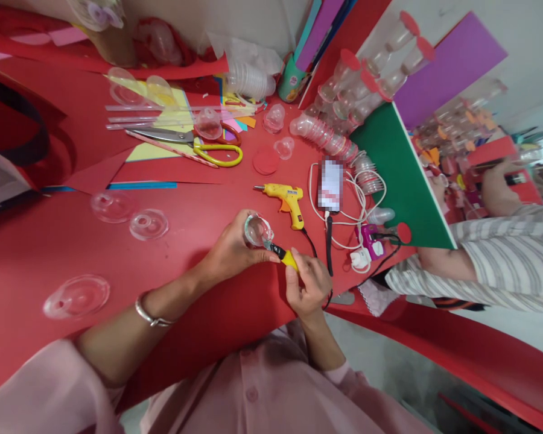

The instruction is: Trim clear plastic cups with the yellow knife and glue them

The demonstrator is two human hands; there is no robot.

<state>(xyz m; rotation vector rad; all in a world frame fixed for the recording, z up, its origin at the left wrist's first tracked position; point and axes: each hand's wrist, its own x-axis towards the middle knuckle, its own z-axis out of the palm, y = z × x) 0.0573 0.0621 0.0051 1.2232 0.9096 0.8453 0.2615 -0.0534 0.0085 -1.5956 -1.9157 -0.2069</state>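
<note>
While left hand (228, 252) holds cup (258, 231) | right hand (308, 284): yellow tool (284, 256) touching cup

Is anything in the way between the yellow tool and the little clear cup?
Nothing visible. The right hand holds the yellow tool, and its tip is right at the rim of the clear cup held in the left hand.

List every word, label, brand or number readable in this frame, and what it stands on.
Nothing can be read.
Phone screen: pixelated, unreadable.
Label on the green tub: too small to read.
Dark mark on the yellow glue gun: too small to read.
Clear plastic cup in the left hand, yellow-handled tool in the right hand: no lettering visible.
</note>
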